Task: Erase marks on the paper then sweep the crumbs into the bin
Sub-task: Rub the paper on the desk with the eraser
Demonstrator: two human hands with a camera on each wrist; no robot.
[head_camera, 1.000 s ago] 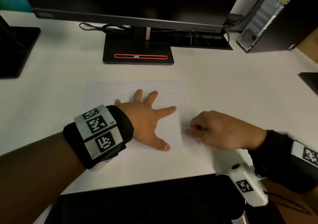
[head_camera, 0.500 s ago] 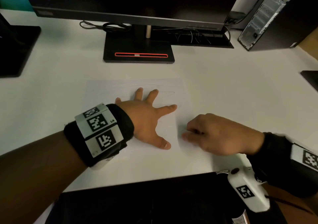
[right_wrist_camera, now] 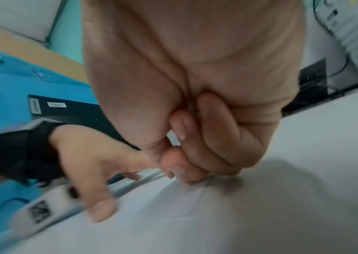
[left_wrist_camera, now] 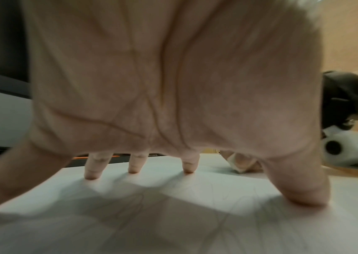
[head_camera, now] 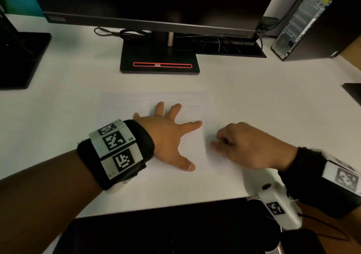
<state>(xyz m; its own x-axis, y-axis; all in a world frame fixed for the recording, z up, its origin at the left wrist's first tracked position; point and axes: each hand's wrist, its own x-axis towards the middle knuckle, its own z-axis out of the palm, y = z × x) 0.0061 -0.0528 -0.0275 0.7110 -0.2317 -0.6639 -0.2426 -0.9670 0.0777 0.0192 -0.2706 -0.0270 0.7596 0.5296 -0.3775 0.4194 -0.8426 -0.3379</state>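
Observation:
A white sheet of paper (head_camera: 127, 105) with faint pencil lines lies on the white desk (head_camera: 273, 107). My left hand (head_camera: 175, 136) presses flat on the paper with fingers spread, and its fingertips (left_wrist_camera: 134, 169) touch the sheet (left_wrist_camera: 173, 197). My right hand (head_camera: 216, 144) is at the paper's right edge with fingers curled. In the left wrist view it pinches a small white eraser (left_wrist_camera: 237, 164) against the surface. The right wrist view shows the curled fingers (right_wrist_camera: 184, 165) down on the sheet (right_wrist_camera: 184, 204); the eraser is hidden there. No crumbs can be made out.
A monitor on a black stand (head_camera: 160, 62) is behind the paper, with cables (head_camera: 125, 33) beside it. A PC tower (head_camera: 304, 19) stands at the back right and another black base (head_camera: 21, 58) at the left. The desk's front edge (head_camera: 156, 207) runs just below my wrists.
My right hand has shifted a little left and back at the paper's right edge. My left hand has stayed spread on the sheet.

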